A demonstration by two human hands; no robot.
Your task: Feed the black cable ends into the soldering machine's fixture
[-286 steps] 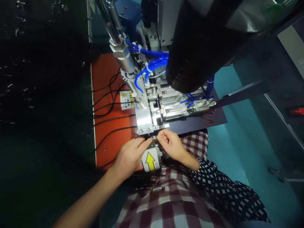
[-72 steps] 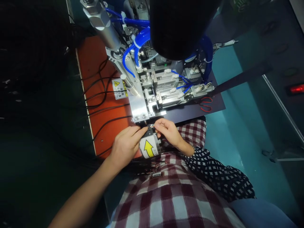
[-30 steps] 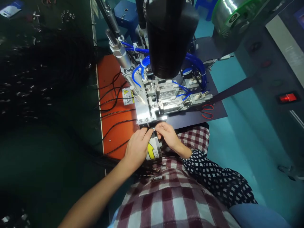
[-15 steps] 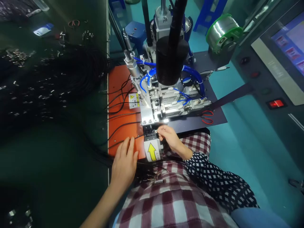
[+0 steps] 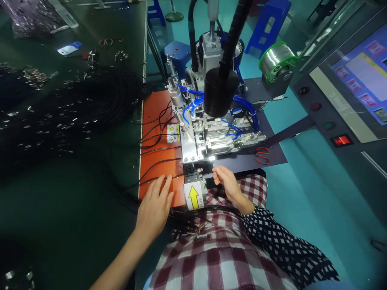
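Note:
My left hand lies with its fingers stretched out on the orange plate. Its fingertips touch a thin black cable that runs into a small black holder on the machine. At the holder's right side a small bright cable end sticks out. Just right of that end is my right hand, its fingers curled together and apart from the cable; I see nothing in them. Nearest to me stands a white block with a yellow arrow.
The machine's metal cylinders and a black nozzle rise ahead. Red-handled snips lie on the dark base plate. At right are a solder spool and a control panel. Bundled black cables cover the left table.
My right hand has drawn back to the right, off the cable end at the holder. The left hand stays on the orange plate. The view has shifted slightly.

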